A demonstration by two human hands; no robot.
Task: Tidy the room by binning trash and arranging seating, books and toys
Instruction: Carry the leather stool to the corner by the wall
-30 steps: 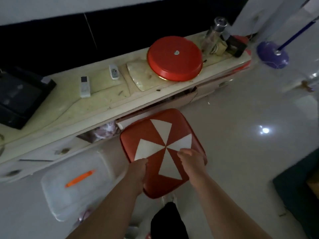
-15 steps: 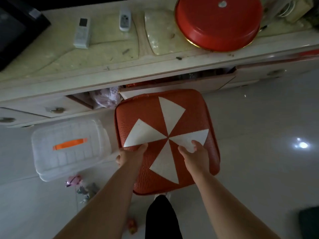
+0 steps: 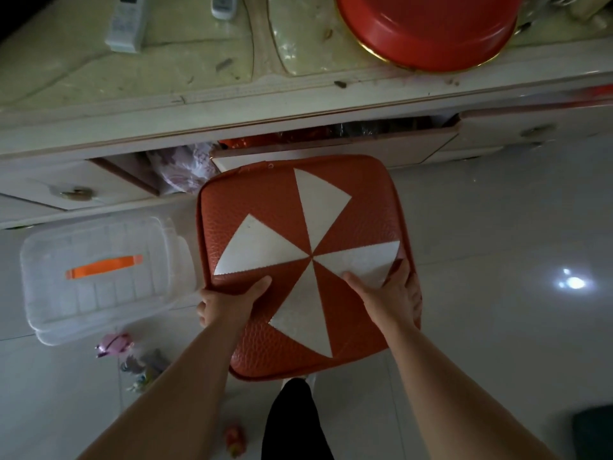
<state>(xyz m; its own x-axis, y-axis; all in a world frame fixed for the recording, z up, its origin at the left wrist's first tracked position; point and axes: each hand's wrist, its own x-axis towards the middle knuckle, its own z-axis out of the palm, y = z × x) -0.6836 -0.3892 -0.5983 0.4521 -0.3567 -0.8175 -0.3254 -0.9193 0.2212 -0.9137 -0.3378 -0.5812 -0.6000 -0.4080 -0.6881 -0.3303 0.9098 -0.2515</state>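
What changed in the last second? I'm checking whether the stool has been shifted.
The red stool now fills more of the view, close to the cabinet's open drawer; the camera also dipped. The left hand and right hand grip its near corners as before. The clear box stayed put.

A home living room: low cabinet (image 3: pixel 298 104) with remotes (image 3: pixel 126 24) (toys (image 3: pixel 114 345) litter the floor).

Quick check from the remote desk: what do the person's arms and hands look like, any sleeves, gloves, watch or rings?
Both forearms are bare to the bottom edge of the frame; no sleeve shows. The left hand and right hand are ungloved. No watch, bracelet or ring is visible, though the light is dim and some fingers are hidden.
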